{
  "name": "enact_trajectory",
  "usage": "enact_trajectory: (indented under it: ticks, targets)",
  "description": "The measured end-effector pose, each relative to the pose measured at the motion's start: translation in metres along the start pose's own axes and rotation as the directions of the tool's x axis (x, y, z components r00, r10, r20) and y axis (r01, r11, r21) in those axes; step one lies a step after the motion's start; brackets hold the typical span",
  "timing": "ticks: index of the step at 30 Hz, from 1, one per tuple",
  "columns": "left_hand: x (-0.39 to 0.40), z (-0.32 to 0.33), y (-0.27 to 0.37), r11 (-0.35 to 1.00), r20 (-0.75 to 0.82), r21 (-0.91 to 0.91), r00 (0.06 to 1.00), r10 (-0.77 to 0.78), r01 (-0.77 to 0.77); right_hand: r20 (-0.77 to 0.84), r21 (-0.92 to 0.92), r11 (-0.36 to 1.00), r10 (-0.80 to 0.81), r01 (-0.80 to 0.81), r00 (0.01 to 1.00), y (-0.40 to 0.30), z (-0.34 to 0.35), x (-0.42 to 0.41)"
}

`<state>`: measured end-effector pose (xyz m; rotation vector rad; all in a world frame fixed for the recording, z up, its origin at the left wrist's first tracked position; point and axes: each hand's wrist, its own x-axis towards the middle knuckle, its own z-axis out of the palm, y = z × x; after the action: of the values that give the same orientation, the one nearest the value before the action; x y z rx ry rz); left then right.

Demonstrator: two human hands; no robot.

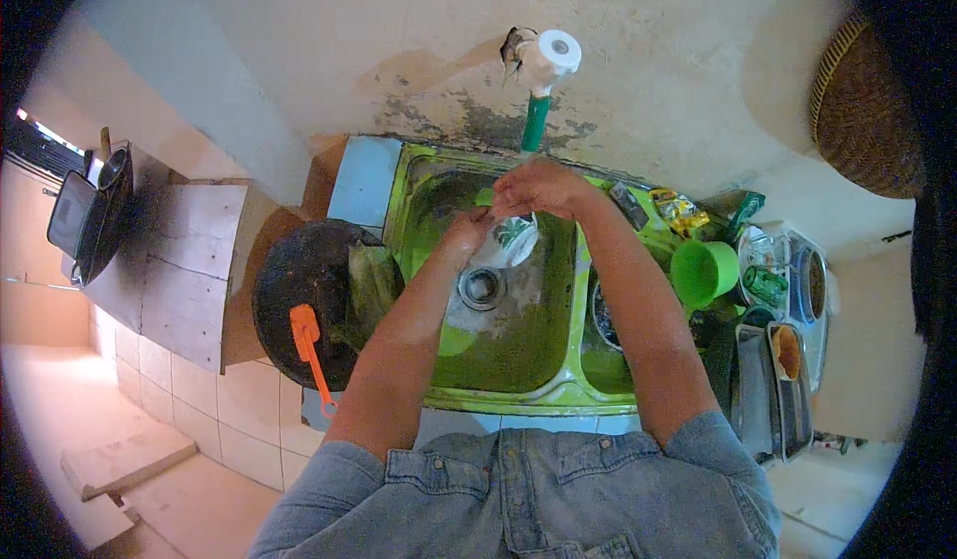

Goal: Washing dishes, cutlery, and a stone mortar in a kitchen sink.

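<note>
Over the green sink basin (516,364), my left hand (471,233) holds a white dish with a green leaf pattern (512,239), possibly a bowl or cup. My right hand (542,189) is just above the dish, close to my left fingers. Its fingertips curl downward, and whether they grip the rim cannot be made out. Directly above my right hand hangs the green spout (535,121) of a white tap (557,52). The metal drain (482,287) shows below the dish.
Left of the basin, an orange spatula (305,331) lies on a large round black item (280,290). To the right stand a lime-green mug (703,273), a green glass (764,284) and rectangular pans (789,409). A woven basket (867,110) hangs on the wall.
</note>
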<state>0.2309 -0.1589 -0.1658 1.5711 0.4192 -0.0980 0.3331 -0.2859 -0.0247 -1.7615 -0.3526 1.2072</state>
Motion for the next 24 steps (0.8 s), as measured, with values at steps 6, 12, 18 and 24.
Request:
enact_trajectory:
  ticks: [6, 12, 18, 24]
  targets:
    - [-0.011, 0.002, 0.03, 0.869, 0.162, -0.433, 0.969, -0.186, 0.24, 0.098, 0.305, 0.951, -0.074, 0.041, 0.992, 0.0, -0.008, -0.004]
    - [0.0, -0.008, 0.01, 0.932, 0.038, -0.351, 0.996, -0.084, 0.092, 0.017, 0.159, 0.985, -0.075, 0.071, 0.997, -0.015, 0.006, -0.003]
    - [-0.001, -0.021, 0.002, 0.848, -0.062, -0.447, 0.936, -0.346, 0.284, 0.084, 0.271, 0.962, -0.064, 0.039, 0.994, -0.016, 0.007, 0.001]
    - [0.002, -0.029, -0.035, 0.277, 0.173, -0.936, 0.97, -0.172, 0.216, 0.001, 0.191, 0.981, -0.023, 0.022, 1.0, -0.018, 0.003, -0.006]
